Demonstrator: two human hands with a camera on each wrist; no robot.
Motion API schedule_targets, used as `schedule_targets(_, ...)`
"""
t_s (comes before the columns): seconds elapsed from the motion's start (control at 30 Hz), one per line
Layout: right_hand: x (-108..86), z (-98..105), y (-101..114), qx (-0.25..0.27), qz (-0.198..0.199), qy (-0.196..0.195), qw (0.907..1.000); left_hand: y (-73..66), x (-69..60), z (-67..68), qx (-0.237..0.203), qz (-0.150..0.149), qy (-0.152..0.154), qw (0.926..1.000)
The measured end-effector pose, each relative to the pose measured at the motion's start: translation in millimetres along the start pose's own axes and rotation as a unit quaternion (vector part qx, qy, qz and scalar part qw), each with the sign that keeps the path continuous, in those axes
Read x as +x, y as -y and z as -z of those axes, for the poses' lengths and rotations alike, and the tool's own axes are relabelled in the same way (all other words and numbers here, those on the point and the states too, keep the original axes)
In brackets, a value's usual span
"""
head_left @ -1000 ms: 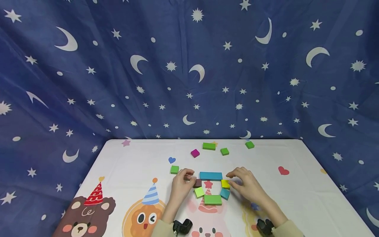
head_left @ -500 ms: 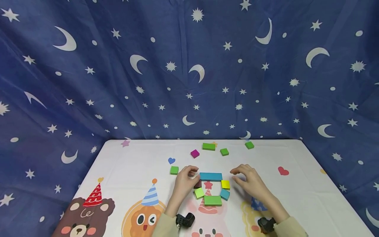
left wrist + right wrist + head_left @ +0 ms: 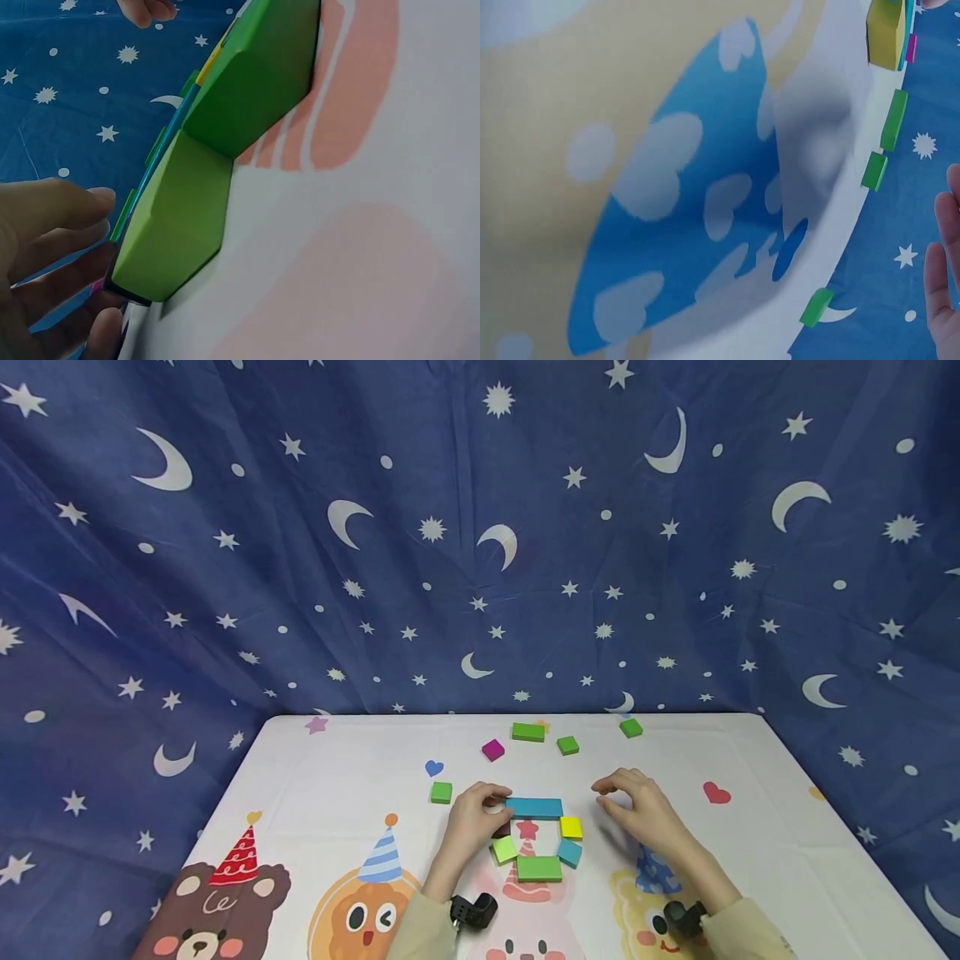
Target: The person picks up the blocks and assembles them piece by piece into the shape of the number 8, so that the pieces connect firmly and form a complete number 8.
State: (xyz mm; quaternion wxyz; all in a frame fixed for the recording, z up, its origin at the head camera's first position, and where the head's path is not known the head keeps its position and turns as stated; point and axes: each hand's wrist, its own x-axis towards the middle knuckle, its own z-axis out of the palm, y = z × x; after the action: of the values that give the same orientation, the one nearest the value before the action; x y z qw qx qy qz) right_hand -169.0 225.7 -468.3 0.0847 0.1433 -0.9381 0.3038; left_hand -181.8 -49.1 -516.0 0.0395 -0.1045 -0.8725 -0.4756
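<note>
In the head view several coloured blocks form a ring: a long blue block point(image 3: 535, 808) at the back, a yellow block point(image 3: 571, 828) and a small blue block point(image 3: 569, 852) at the right, a green block point(image 3: 539, 868) in front, a light green block point(image 3: 504, 850) and a dark brown block point(image 3: 501, 832) at the left. My left hand point(image 3: 474, 820) has loosely bent fingers at the long block's left end, partly covering the brown block; contact is unclear. Off to the right, my right hand point(image 3: 643, 812) hovers with thumb and fingers apart, holding nothing.
Behind the ring lie a magenta block point(image 3: 492, 750), a longer green block point(image 3: 528, 732) and small green blocks point(image 3: 567, 745) point(image 3: 632, 727). Another green block point(image 3: 441, 792) sits left of my left hand. A starry blue curtain point(image 3: 465, 610) hangs beyond the white table point(image 3: 337, 793).
My left hand has shifted right, from beside the brown block to the long blue block's left end. My right hand has drawn away rightward from the yellow block. The blocks look unmoved.
</note>
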Motion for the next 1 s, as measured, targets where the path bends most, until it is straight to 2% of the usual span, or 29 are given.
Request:
schedule_targets(0.27, 6.7, 6, -5, -0.014, 0.027, -0.009, 0.9995, 2.7, 2.4, -0.9, 0.007, 0.013, 0.000, 0.9999)
schedule_targets(0.57, 19.2, 19, -12, -0.027, -0.005, 0.010, 0.9996, 2.4, 3.7, -5.9, 0.004, 0.008, -0.015, 0.9998)
schedule_targets(0.87, 38.5, 33, -32, -0.030, -0.013, 0.018, 0.9993, 0.9, 3.1, -7.8, 0.006, 0.019, -0.023, 0.9995)
schedule_targets(1.0, 49.1, 36, -43, -0.037, -0.002, 0.019, 0.9991, 2.0, 2.6, -7.8, 0.007, 0.021, -0.025, 0.9995)
